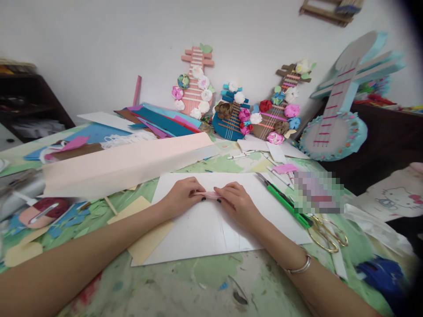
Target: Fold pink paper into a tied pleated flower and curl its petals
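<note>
Between both hands, just above a white board (211, 233), is a small narrow pink strip (207, 194) that looks like folded or rolled paper. My left hand (185, 193) pinches its left end between thumb and fingers. At the right end, my right hand (236, 200) grips it in the same way, the thumb below and fingers on top. Right of the board's middle lies a green utility knife (286, 204), with gold-handled scissors (325, 237) beside it. Part of the strip is hidden by the fingertips.
A long pale pink paper sheet (128, 165) stretches across the left. Coloured paper sheets (165, 121) pile up behind it. Several paper-flower-decorated instrument models, including a pink one (194, 94), lean on the wall. A glue gun (42, 211) lies at left among blue scraps.
</note>
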Action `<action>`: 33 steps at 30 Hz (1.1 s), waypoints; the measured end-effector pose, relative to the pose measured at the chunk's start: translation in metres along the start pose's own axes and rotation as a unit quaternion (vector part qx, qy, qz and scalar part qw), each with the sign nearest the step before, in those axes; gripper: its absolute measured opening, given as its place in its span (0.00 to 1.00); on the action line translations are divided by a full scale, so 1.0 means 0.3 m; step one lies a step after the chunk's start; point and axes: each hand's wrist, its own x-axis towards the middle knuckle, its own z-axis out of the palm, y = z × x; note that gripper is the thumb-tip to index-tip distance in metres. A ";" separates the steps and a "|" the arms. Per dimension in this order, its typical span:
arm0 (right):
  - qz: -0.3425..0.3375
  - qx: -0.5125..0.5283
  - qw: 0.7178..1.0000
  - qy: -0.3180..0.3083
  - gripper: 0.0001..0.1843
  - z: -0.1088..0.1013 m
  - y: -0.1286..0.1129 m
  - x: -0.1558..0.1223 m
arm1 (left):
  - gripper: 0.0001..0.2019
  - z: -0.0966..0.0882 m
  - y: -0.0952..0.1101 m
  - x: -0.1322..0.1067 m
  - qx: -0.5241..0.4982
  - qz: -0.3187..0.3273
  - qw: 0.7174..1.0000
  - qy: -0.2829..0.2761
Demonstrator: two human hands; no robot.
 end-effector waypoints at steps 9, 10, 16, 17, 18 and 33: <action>-0.023 0.010 1.000 0.011 0.17 0.019 0.010 -0.009 | 0.08 -0.006 0.015 -0.001 -0.041 -0.021 0.999 0.022; -0.023 0.011 1.000 0.015 0.17 0.018 0.012 -0.010 | 0.08 -0.008 0.010 -0.004 -0.032 -0.025 0.999 0.028; -0.043 -0.014 0.999 0.012 0.18 0.023 0.017 -0.015 | 0.08 -0.012 -0.032 -0.016 0.086 0.052 0.993 0.066; -0.047 -0.024 0.999 0.008 0.18 0.024 0.018 -0.016 | 0.10 -0.011 -0.035 -0.017 0.131 0.081 0.986 0.064; -0.048 -0.033 0.998 0.003 0.19 0.025 0.018 -0.017 | 0.11 -0.009 -0.036 -0.019 0.179 0.105 0.976 0.059; -0.065 -0.067 0.996 -0.001 0.18 0.009 0.001 -0.020 | 0.15 0.022 -0.010 -0.035 0.241 0.117 0.963 -0.005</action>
